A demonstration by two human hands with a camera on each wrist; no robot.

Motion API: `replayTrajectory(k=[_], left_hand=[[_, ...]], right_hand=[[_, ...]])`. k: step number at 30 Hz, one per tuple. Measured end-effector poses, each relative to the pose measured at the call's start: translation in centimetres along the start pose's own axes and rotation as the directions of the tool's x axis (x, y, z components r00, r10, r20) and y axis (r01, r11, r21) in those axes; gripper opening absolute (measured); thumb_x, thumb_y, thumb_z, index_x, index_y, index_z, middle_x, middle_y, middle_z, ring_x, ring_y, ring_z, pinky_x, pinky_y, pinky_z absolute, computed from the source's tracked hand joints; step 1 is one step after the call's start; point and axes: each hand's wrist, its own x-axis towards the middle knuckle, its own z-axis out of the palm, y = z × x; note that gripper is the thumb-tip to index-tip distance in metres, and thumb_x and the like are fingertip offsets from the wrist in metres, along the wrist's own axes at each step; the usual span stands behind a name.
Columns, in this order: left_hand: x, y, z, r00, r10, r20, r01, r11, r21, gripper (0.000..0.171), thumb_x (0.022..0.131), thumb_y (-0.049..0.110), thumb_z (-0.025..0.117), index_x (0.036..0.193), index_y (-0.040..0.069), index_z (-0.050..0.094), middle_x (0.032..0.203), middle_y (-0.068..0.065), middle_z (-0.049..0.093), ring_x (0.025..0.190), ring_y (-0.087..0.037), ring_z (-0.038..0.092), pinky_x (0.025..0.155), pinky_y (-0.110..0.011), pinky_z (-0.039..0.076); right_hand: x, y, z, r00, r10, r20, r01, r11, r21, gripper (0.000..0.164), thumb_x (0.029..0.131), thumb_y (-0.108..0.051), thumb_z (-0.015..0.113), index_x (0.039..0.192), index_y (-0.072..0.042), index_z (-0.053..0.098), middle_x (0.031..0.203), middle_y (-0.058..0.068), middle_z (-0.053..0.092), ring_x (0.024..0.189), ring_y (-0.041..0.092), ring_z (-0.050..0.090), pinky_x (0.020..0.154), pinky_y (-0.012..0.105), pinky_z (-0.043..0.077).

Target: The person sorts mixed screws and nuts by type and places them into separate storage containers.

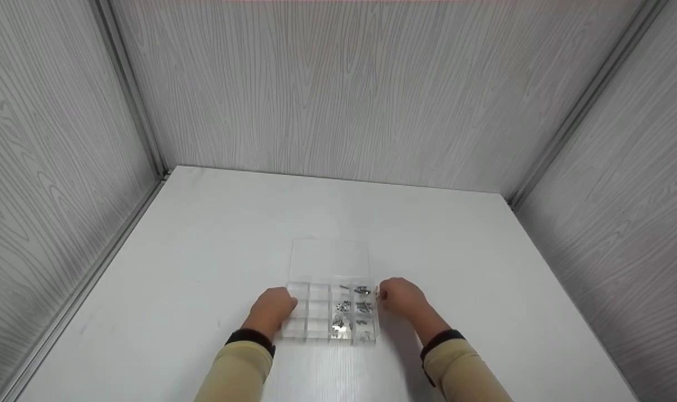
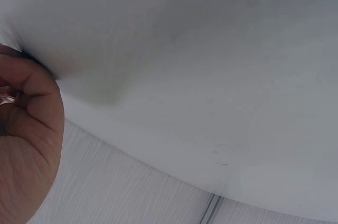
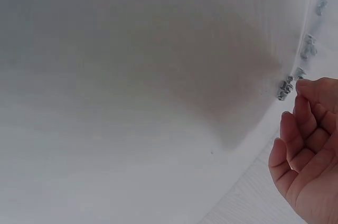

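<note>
A clear plastic compartment box (image 1: 319,338) lies on the white table, its transparent lid (image 1: 330,259) folded open on the far side. Small metal parts (image 1: 343,307) fill several cells of its two right-hand columns, while the left-hand cells look bare. My left hand (image 1: 272,308) grips the box's left side, thumb over the rim and the other fingers mostly hidden. At the upper right side, the curled fingers of my right hand (image 1: 403,296) pinch the box's edge. In the right wrist view, dark metal pieces (image 3: 285,87) show right by the thumb tip.
The white table (image 1: 232,223) extends around the box on every side. Pale wood-grain panels stand behind it (image 1: 338,89), at the left (image 1: 48,139) and at the right (image 1: 623,184). Grey metal strips run along the corners.
</note>
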Motion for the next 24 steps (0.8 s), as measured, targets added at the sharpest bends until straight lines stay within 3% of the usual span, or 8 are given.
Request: replayTrajectory(k=[3, 8, 14, 24], left_hand=[[-0.1, 0.1, -0.1, 1.0, -0.018, -0.002, 0.018, 1.0, -0.018, 0.025, 0.088, 0.02, 0.047, 0.082, -0.001, 0.061, 0.072, -0.01, 0.056, 0.059, -0.023, 0.053, 0.055, -0.033, 0.046], [0.0, 0.2, -0.2, 1.0, -0.004, -0.024, 0.004, 1.0, 0.006, 0.027, 0.087, 0.019, 0.048, 0.088, -0.003, 0.063, 0.085, -0.015, 0.061, 0.073, -0.025, 0.056, 0.072, -0.039, 0.048], [0.1, 0.0, -0.3, 0.999, 0.026, -0.04, -0.024, 0.999, 0.032, 0.026, 0.087, 0.018, 0.048, 0.082, -0.003, 0.062, 0.087, -0.016, 0.062, 0.077, -0.026, 0.056, 0.078, -0.041, 0.046], [0.4, -0.3, -0.1, 1.0, 0.019, -0.024, -0.018, 0.999, 0.043, 0.028, 0.087, 0.019, 0.048, 0.088, -0.005, 0.063, 0.092, -0.017, 0.063, 0.079, -0.027, 0.056, 0.078, -0.041, 0.046]], right_hand=[[-0.1, 0.1, -0.9, 1.0, -0.015, -0.021, 0.015, 1.0, -0.012, 0.007, 0.075, -0.007, 0.065, 0.071, -0.012, 0.062, 0.068, -0.003, 0.055, 0.061, 0.015, 0.048, 0.056, 0.031, 0.043], [-0.5, -0.3, -2.1, 0.997, -0.062, -0.035, 0.061, 0.998, -0.022, 0.008, 0.075, -0.008, 0.065, 0.071, -0.013, 0.061, 0.068, -0.004, 0.054, 0.062, 0.014, 0.049, 0.056, 0.031, 0.043], [-1.1, -1.5, -2.5, 0.992, -0.13, 0.004, 0.13, 0.992, -0.011, 0.006, 0.076, -0.008, 0.065, 0.074, -0.013, 0.063, 0.069, -0.004, 0.056, 0.063, 0.012, 0.049, 0.058, 0.03, 0.044], [-2.1, -2.9, -2.2, 0.937, -0.315, 0.151, 0.32, 0.947, -0.014, 0.014, 0.074, -0.003, 0.063, 0.068, -0.016, 0.061, 0.062, -0.009, 0.051, 0.056, 0.008, 0.045, 0.052, 0.023, 0.039]])
